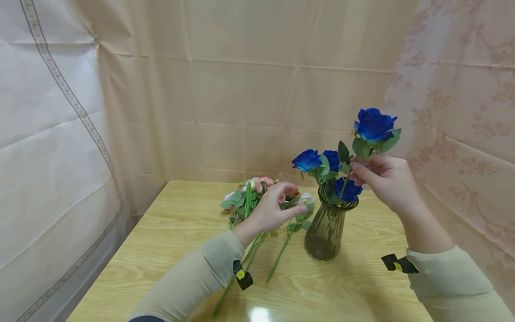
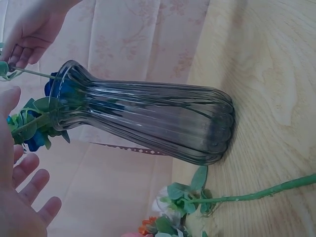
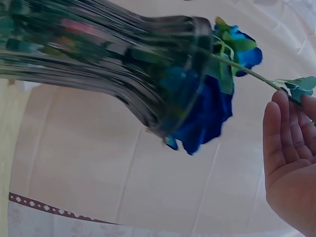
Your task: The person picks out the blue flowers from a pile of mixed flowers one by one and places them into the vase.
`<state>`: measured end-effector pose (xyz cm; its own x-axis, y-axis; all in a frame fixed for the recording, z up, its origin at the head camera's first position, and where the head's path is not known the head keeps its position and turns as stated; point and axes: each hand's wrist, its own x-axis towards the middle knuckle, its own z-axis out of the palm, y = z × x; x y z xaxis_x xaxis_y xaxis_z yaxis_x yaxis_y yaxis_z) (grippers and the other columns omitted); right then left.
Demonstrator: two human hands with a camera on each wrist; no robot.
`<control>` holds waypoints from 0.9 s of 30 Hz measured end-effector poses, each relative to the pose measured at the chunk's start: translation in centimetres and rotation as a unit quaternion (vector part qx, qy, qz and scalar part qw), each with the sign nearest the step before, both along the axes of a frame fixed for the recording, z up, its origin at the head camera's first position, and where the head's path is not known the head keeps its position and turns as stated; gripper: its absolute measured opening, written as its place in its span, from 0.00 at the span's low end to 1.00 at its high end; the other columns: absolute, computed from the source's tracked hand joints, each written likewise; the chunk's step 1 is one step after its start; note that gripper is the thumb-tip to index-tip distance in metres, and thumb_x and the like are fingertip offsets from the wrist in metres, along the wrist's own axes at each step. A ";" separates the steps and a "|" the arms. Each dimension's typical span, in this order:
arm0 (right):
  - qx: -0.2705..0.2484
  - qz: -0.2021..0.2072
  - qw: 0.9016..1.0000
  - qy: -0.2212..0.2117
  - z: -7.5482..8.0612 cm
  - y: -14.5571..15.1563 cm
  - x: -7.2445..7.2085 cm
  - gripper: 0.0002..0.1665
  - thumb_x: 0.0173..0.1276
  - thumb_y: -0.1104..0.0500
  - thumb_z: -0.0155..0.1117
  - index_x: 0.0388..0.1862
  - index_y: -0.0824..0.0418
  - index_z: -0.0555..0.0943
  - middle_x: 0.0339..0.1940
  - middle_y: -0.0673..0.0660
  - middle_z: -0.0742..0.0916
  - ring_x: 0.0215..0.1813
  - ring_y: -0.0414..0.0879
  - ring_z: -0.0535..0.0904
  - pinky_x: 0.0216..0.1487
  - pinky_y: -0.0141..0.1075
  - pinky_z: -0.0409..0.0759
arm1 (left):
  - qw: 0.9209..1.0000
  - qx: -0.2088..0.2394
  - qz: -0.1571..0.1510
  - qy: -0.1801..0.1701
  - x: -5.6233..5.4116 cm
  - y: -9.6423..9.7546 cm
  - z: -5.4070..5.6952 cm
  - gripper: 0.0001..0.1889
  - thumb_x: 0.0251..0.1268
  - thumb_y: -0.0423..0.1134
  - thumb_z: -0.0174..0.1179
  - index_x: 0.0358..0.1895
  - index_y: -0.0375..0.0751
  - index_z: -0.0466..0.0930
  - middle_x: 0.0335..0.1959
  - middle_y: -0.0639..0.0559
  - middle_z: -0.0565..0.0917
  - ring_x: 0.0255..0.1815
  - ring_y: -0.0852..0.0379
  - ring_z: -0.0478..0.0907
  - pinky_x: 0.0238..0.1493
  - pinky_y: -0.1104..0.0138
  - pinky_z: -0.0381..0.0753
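My right hand pinches the stem of a tall blue rose, just under its leaves. The stem slants down into the mouth of a ribbed, smoky glass vase, as the right wrist view shows. Several other blue roses stand in the vase, one low at the rim. To the left of the vase my left hand hovers with fingers spread and loosely bent, holding nothing. In the left wrist view those fingers are beside the vase mouth.
Behind and under the left hand lies a bunch of pink and white flowers with long green stems. A single white rose lies between bunch and vase, its stem pointing toward me. Curtains hang around the wooden table.
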<state>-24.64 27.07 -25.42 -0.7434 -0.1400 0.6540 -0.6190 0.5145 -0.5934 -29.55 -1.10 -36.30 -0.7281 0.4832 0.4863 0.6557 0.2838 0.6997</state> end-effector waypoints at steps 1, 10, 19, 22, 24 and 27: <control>0.005 -0.001 1.000 -0.001 -0.3 0.0 -0.1 0.10 0.74 0.64 0.65 0.48 0.70 0.86 0.32 0.54 0.90 0.30 0.43 0.87 0.31 0.33 0.85 | 1.000 0.000 0.001 0.000 0.0 0.0 -0.1 0.29 0.69 0.55 0.67 0.67 0.46 0.73 0.60 0.56 0.78 0.61 0.59 0.74 0.60 0.58 0.75; 0.046 -0.029 0.998 -0.011 -2.4 -0.4 0.0 0.08 0.73 0.61 0.68 0.37 0.66 0.87 0.20 0.56 0.85 0.15 0.45 0.77 0.15 0.33 0.75 | 1.000 -0.006 -0.006 -0.015 0.1 -0.3 -1.1 0.30 0.69 0.56 0.66 0.66 0.45 0.72 0.62 0.49 0.77 0.63 0.57 0.73 0.64 0.57 0.72; 0.067 -0.031 0.997 -0.032 -4.4 -0.6 0.0 0.06 0.71 0.61 0.69 0.39 0.63 0.87 0.21 0.57 0.86 0.17 0.43 0.74 0.15 0.34 0.68 | 0.999 -0.011 -0.008 -0.030 0.4 -0.5 -2.1 0.29 0.68 0.57 0.66 0.65 0.47 0.73 0.61 0.54 0.77 0.64 0.54 0.73 0.66 0.56 0.71; 0.077 -0.034 0.996 -0.032 -5.1 -0.7 0.0 0.05 0.71 0.60 0.70 0.38 0.62 0.88 0.20 0.54 0.86 0.16 0.43 0.74 0.13 0.34 0.67 | 0.999 -0.015 -0.008 -0.030 0.4 -0.5 -2.3 0.29 0.68 0.57 0.66 0.65 0.46 0.73 0.61 0.56 0.77 0.63 0.57 0.73 0.66 0.58 0.71; 0.080 -0.039 0.996 -0.030 -5.5 -0.8 0.2 0.05 0.71 0.60 0.70 0.37 0.61 0.88 0.17 0.51 0.83 0.15 0.43 0.73 0.13 0.34 0.66 | 0.999 -0.018 -0.008 -0.031 0.5 -0.6 -2.5 0.29 0.68 0.57 0.67 0.65 0.45 0.74 0.61 0.56 0.77 0.63 0.58 0.73 0.65 0.58 0.72; 0.085 -0.047 0.995 -0.026 -5.9 -1.0 0.4 0.07 0.71 0.58 0.70 0.34 0.60 0.87 0.14 0.48 0.80 0.14 0.42 0.72 0.12 0.33 0.64 | 0.999 -0.022 -0.009 -0.034 0.5 -0.6 -2.8 0.30 0.68 0.58 0.66 0.65 0.45 0.73 0.62 0.53 0.77 0.64 0.56 0.73 0.65 0.57 0.72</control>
